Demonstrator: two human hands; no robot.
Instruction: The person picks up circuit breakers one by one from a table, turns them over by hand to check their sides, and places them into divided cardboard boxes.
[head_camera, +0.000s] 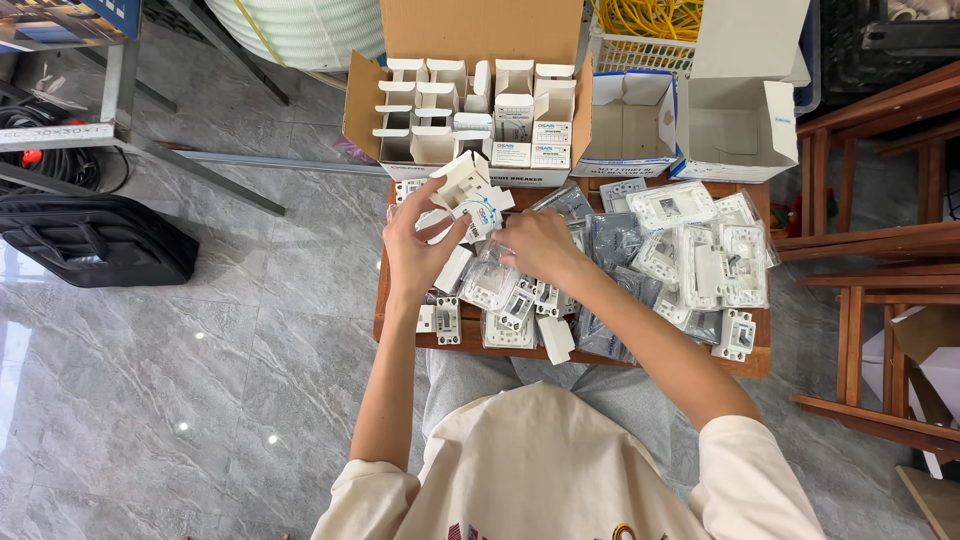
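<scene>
Left hand gripped a small white box, flaps open, above the worktop. Right hand pinched the box's other side, fingers closed on it. Bagged white switches lay all over the worktop. Behind it stood a carton full of like boxes, and two opened cartons beside that.
</scene>
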